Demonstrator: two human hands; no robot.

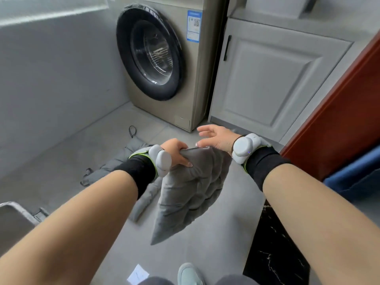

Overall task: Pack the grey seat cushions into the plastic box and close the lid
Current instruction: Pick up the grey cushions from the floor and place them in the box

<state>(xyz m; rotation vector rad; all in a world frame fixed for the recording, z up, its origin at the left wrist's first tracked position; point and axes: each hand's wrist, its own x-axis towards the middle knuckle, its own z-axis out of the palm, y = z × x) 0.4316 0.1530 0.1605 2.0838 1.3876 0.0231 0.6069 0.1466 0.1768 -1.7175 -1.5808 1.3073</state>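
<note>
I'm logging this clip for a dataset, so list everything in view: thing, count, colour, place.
held cushion: 1, grey, hanging from left hand
floor cushions: at least 1, grey, on floor behind left wrist
plastic box: 1, grey edge, lower left
washing machine: 1, beige, back centre
cabinet door: 1, pale grey, right of machine
paper: 1, white, floor
shoe: 1, pale green, bottom
left hand: grip on cushion top
right hand: open, beside cushion top

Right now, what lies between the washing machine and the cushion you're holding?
Head view: bare grey floor, plus the open right hand above the held cushion.
</note>
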